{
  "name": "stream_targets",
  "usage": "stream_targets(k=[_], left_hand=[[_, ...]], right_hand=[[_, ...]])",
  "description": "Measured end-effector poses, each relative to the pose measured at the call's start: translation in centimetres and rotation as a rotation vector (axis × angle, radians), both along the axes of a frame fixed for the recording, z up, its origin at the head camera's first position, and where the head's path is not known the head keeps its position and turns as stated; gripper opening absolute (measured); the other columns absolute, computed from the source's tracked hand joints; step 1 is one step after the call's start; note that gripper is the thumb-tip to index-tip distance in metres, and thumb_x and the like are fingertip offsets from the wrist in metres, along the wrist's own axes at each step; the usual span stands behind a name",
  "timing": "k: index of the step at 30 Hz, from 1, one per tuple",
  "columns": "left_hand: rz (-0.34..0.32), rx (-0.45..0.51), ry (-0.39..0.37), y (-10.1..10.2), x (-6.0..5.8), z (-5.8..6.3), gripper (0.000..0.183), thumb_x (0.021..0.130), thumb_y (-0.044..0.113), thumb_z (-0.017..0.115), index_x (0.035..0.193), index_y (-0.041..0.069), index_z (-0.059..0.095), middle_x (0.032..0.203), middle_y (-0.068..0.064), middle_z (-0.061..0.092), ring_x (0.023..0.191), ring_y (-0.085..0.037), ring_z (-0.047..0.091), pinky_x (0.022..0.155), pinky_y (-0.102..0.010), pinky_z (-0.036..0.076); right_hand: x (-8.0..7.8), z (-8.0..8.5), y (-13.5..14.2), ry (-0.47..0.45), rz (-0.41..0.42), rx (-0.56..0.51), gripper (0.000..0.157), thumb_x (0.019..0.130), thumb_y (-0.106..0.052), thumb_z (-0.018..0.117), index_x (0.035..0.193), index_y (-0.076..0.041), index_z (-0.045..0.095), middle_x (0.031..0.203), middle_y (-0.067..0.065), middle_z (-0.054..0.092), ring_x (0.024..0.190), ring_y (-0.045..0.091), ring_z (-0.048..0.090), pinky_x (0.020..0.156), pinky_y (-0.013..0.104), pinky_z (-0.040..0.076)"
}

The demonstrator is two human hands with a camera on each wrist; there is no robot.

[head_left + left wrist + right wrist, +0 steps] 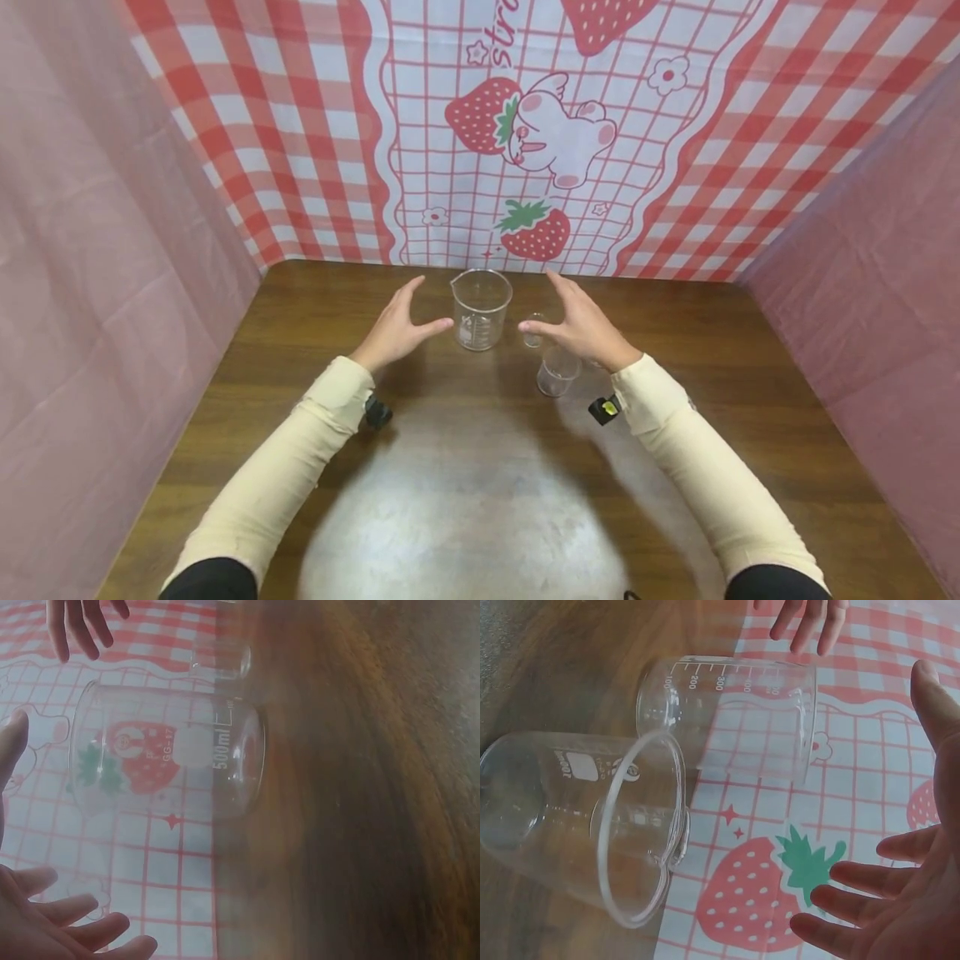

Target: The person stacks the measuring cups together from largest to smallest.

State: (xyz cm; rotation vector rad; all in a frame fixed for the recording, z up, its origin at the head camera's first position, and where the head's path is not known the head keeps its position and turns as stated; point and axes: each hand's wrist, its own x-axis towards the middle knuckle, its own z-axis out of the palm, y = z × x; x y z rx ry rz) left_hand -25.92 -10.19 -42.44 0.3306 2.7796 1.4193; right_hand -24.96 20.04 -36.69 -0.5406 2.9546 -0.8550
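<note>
Your left hand (395, 332) and right hand (587, 329), grips wide, flanking a large clear glass beaker (482, 312), smaller clear glass beaker (558, 375) nearer your right, brown wooden surface (465, 475) beneath

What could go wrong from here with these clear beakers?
The right hand could knock the small beaker or the medium beaker, both close by it in the head view. The large beaker stands between that hand and the left hand; its smooth-looking sides might slip if gripped unevenly.
</note>
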Motion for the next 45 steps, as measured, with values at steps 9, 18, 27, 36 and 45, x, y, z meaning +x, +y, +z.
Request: stream_targets(k=[9,18,27,36,45], left_hand=[[-0.019,0.026,-0.003,0.4,-0.6,0.0,0.095,0.083,0.045,0.074,0.154,0.008,0.022,0.159,-0.017,0.027,0.145,-0.036,0.029,0.12,-0.052,0.027],[-0.024,0.086,-0.013,0.8,-1.5,0.0,0.096,0.081,0.043,0.076,0.154,0.008,0.023,0.157,-0.02,0.031,0.144,-0.036,0.032,0.119,-0.053,0.029],[-0.034,0.095,-0.025,0.9,-2.2,0.0,0.099,0.08,0.042,0.078,0.154,0.009,0.022,0.156,-0.02,0.032,0.143,-0.036,0.034,0.118,-0.054,0.03],[-0.058,0.111,-0.064,0.8,-2.9,-0.3,0.1,0.079,0.043,0.079,0.155,0.012,0.021,0.159,-0.018,0.028,0.144,-0.037,0.032,0.118,-0.054,0.03],[-0.07,0.132,-0.09,1.3,-3.4,-0.1,0.099,0.081,0.038,0.078,0.155,0.01,0.019,0.159,-0.018,0.027,0.144,-0.036,0.032,0.119,-0.053,0.029]], right_hand=[[-1.2,-0.7,-0.9,-0.028,0.005,-0.026,0.114,0.076,-0.058,0.075,0.156,-0.005,0.013,0.158,0.024,0.025,0.145,0.04,0.027,0.119,0.055,0.028],[-2.4,-1.0,-1.5,-0.043,0.051,-0.024,0.117,0.073,-0.057,0.078,0.156,-0.005,0.013,0.158,0.024,0.026,0.144,0.041,0.029,0.118,0.055,0.03],[-3.5,-0.8,-1.9,-0.063,0.073,-0.033,0.116,0.073,-0.047,0.083,0.156,-0.005,0.014,0.158,0.022,0.027,0.143,0.04,0.031,0.118,0.055,0.03],[-4.0,-1.3,-2.7,-0.083,0.087,-0.036,0.111,0.074,-0.042,0.083,0.155,-0.003,0.016,0.159,0.021,0.027,0.144,0.04,0.03,0.12,0.054,0.027],[-4.4,-1.4,-3.3,-0.115,0.083,-0.028,0.112,0.072,-0.042,0.084,0.154,-0.002,0.019,0.159,0.022,0.026,0.144,0.039,0.03,0.12,0.053,0.027]])
